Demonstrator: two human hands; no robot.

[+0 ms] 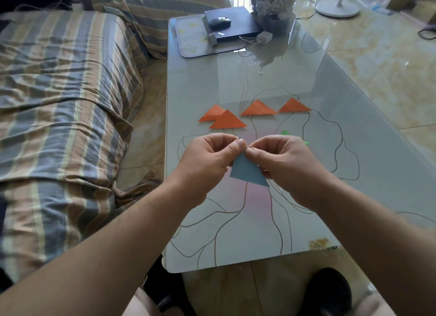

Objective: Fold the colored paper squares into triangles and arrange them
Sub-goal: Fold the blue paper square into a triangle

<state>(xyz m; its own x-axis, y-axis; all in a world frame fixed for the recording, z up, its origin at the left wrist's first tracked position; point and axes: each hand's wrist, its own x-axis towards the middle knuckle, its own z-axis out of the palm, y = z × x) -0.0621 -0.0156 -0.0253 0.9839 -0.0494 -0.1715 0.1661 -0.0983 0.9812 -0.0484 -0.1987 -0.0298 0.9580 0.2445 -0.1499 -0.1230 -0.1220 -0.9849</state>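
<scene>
**Pinched in both hands: a blue triangle, with four orange ones laid out behind it**

Both hands are closed on one blue paper triangle, which is held in the air above the glass table. The left hand pinches its top corner between thumb and fingers, and the right hand pinches the same corner from the other side, so that the thumbs nearly meet. The wide edge of the triangle hangs downward, toward the person. The fold appears to be made already and is judged to be under final pressing or alignment.

Beyond the blue triangle, farther from the person, four orange triangles are seen lying flat on the table in a rough row. The two left ones overlap; the other two lie apart to the right of them.

Just behind the right hand, small bits of green paper are visible on the table; whether it is folded cannot be told, as most of it is hidden.

By judgement, the orange set is finished, the blue piece is not yet placed, and the green is left. Tidying the overlapped pair may also remain.
</scene>
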